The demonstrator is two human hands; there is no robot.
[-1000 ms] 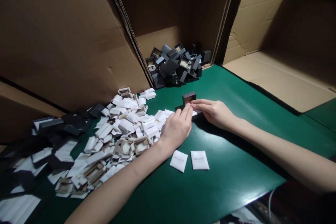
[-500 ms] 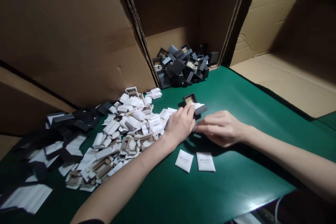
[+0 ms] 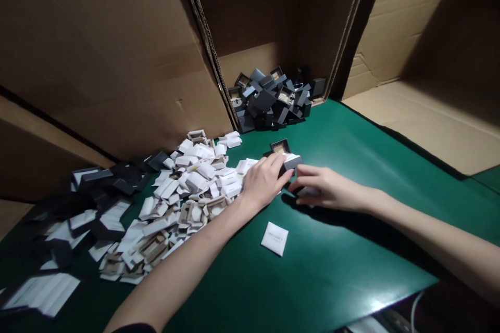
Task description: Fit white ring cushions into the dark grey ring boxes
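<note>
A small black box (image 3: 292, 163) with a white-lined flap stands on the green table, and my left hand (image 3: 264, 177) is closed on its near left side. Just behind it lies an open black tray (image 3: 280, 146) with a tan inside; I cannot tell whether the two are joined. My right hand (image 3: 318, 187) is beside the box, its fingers curled over a white packet that shows only as a pale sliver under them. Another flat white printed packet (image 3: 275, 239) lies on the table in front of my hands.
A heap of white folded card inserts (image 3: 203, 169) spreads left of my hands. Black box pieces (image 3: 121, 182) lie farther left. More small black boxes (image 3: 269, 96) are piled at the back, inside a cardboard enclosure (image 3: 250, 52). Another cardboard box (image 3: 425, 119) is at right.
One of the two white packets has left its place on the table, and my right hand now has it near the box. The box and my left hand have shifted slightly left.
</note>
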